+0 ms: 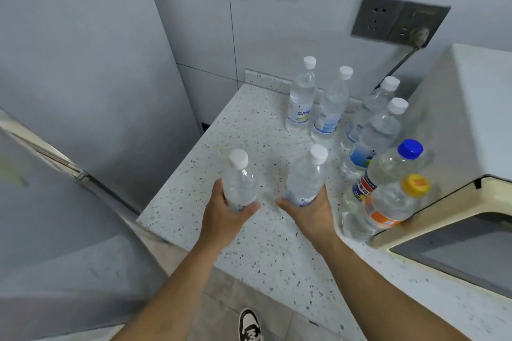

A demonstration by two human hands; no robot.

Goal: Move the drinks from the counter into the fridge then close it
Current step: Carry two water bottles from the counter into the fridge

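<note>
Both my forearms extend forward over the speckled counter. My left hand has its grip wrapped around the lower body of a clear white-capped bottle, held upright. My right hand has its grip closed around a second clear white-capped bottle, tilted slightly right. Six more bottles stand on the counter beside the cream microwave: four white-capped, one blue-capped bottle, one yellow-capped bottle. The grey fridge stands left.
</note>
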